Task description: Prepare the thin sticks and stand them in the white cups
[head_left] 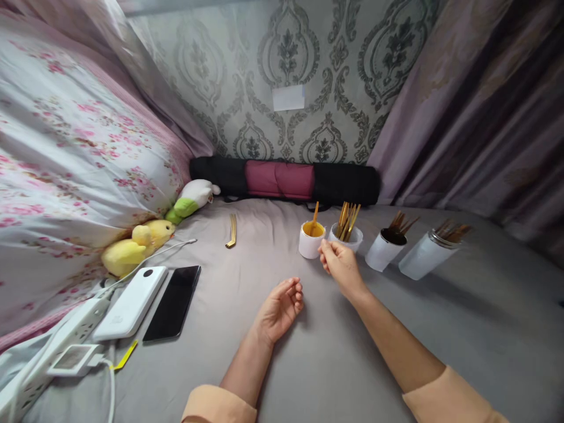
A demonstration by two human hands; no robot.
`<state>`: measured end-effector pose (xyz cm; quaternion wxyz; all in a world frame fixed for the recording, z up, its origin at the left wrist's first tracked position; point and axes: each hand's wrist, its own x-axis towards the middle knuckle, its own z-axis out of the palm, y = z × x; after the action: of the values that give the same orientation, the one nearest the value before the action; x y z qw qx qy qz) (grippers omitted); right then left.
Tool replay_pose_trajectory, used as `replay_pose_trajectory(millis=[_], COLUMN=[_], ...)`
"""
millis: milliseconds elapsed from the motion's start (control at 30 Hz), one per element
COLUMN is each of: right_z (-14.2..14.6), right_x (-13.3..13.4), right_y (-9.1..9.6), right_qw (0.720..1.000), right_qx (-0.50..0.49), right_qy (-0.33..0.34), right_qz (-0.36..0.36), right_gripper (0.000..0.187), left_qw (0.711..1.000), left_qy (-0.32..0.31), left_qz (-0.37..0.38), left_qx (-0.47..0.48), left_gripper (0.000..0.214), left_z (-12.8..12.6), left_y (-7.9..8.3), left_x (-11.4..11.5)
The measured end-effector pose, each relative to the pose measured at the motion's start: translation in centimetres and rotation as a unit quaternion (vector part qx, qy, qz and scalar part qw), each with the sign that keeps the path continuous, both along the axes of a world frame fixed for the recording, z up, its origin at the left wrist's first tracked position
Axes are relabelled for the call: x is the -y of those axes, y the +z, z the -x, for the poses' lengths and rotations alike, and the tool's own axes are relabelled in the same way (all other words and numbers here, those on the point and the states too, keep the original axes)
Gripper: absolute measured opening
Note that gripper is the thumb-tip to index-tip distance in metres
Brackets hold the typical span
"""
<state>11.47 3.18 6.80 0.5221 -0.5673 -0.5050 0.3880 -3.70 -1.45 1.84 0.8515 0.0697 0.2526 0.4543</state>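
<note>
My left hand [282, 306] rests on the grey sheet, fingers loosely curled, holding nothing. My right hand [340, 264] hovers just in front of two white cups, its fingers bent and pinched together; nothing shows in them. The left cup [311, 239] has a yellow inside and holds one golden utensil. Right beside it, the second cup [346, 234] holds several golden utensils. Farther right, a third white cup [384, 248] and a tilted jar [425, 254] hold darker brown utensils. Loose golden utensils [232, 230] lie flat on the sheet to the left.
A black and maroon roll bag [286, 180] lies against the wallpapered wall. Plush toys [136, 245] sit by the floral pillow on the left. A white power bank [131, 302], black phone [173, 302] and power strip [53, 346] lie at left front. Curtains hang on the right.
</note>
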Motion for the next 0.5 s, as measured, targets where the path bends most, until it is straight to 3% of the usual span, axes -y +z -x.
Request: replay_pose_trajectory(millis=[267,500], right_z=[1.6,2.0], right_x=[0.4,0.7], right_y=[-2.1,-5.1], right_qw=[1.0,0.998], right_qx=[-0.001,0.062], right_qy=[0.01,-0.009], right_qz=[0.015,-0.009], right_gripper=[0.042,0.044], left_qw=[1.0,1.0], left_qy=[0.0,0.009], left_qz=[0.004,-0.003], left_qx=[0.009,0.015], left_gripper=[0.009,0.008], left_z=[0.0,0.0], left_y=[0.0,0.0], left_x=[0.0,0.1])
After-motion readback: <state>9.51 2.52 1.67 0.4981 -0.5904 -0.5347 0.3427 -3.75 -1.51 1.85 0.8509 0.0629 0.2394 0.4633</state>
